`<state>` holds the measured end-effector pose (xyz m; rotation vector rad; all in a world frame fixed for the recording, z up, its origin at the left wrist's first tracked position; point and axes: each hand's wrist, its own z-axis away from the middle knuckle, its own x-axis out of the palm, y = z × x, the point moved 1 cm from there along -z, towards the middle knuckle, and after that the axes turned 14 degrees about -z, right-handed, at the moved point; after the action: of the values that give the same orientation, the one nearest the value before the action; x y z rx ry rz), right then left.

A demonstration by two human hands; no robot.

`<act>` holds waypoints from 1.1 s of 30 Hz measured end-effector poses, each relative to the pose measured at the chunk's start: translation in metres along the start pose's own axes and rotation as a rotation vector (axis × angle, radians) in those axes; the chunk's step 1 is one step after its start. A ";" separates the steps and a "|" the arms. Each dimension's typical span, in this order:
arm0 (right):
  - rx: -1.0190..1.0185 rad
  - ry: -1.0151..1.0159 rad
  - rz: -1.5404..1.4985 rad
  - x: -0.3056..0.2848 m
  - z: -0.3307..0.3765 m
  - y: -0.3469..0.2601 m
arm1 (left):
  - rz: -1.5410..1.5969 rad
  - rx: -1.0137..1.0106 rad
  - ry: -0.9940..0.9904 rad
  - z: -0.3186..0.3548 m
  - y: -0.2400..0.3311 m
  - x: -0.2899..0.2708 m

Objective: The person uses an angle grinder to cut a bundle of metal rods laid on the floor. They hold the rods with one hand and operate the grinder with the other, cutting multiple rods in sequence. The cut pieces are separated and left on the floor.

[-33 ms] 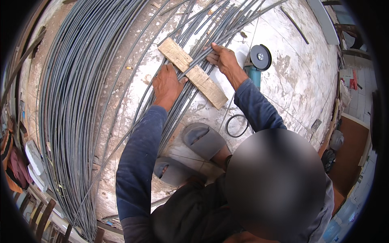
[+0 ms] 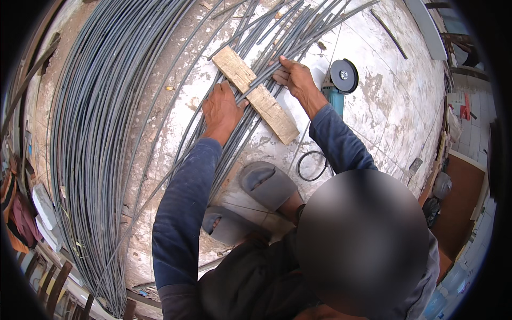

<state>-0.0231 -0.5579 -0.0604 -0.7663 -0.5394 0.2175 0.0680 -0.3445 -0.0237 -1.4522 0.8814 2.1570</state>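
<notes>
A plank-like wooden block lies slantwise over a bundle of thin grey metal rods on the floor. A few metal rods cross over the top of the block. My left hand is closed around rods at the block's near left side, thumb pressed against them. Beyond the block, my right hand pinches the crossing rods between thumb and fingers; some fingertips are hidden behind them. Just right of that hand, an angle grinder with a dark round disc lies on the floor.
A large curved bundle of long rods fills the left side. A black ring lies by my right forearm, near my grey sandals. One short dark rod rests at the far right. A brown board stands at the right edge.
The far left end of the wooden block has shifted slightly right and away from me. Both hands keep their hold on the rods, with my left hand barely moved.
</notes>
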 end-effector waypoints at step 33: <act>0.119 -0.158 -0.008 -0.036 -0.034 0.000 | -0.105 0.314 0.323 -0.017 -0.007 -0.016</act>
<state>-0.0349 -0.5915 -0.0945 -0.6339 -0.6728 0.3015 0.0903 -0.3512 -0.0157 -1.6617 1.1649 1.6441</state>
